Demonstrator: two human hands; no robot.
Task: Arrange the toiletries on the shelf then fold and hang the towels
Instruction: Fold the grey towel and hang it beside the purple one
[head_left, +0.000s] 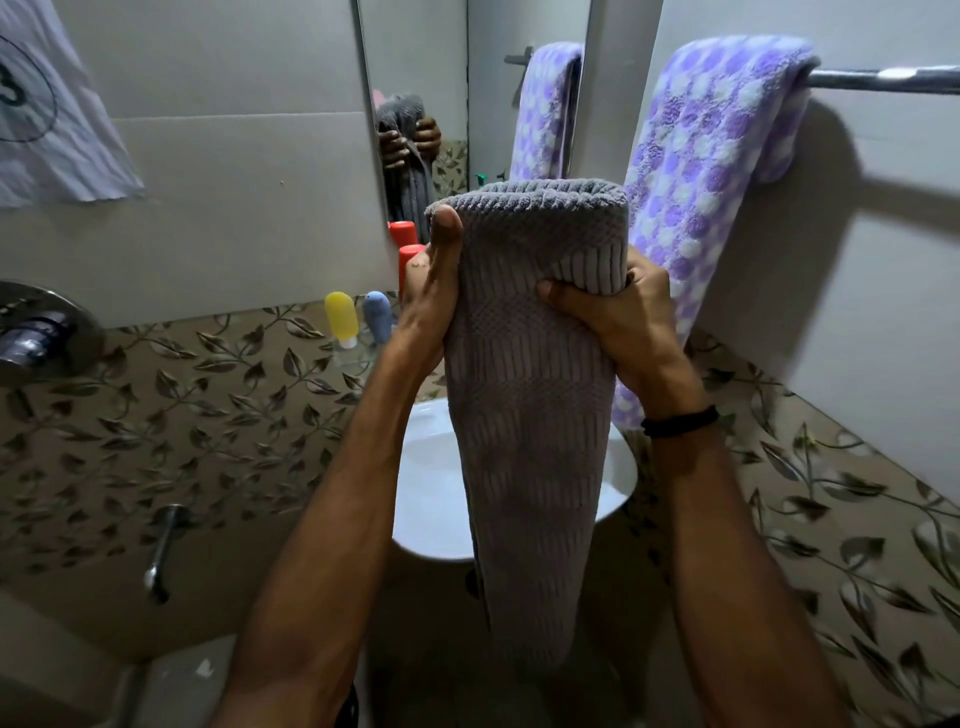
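Observation:
A folded grey waffle towel (530, 395) hangs in front of me, held up by its folded top edge. My left hand (434, 291) grips its left side with the thumb upright. My right hand (618, 312) clutches the right side near the top. A purple and white dotted towel (717, 156) is draped over the metal towel bar (883, 80) at the upper right. On the glass shelf under the mirror stand a yellow bottle (340, 314), a blue bottle (377, 314) and a red bottle (407, 257), partly hidden by my left hand.
A white basin (431, 499) sits below the grey towel. A wall mirror (421, 78) reflects both towels and my hands. A chrome mixer valve (36, 332) and a spout (161, 551) are on the left wall. A white cloth (52, 114) hangs at the upper left.

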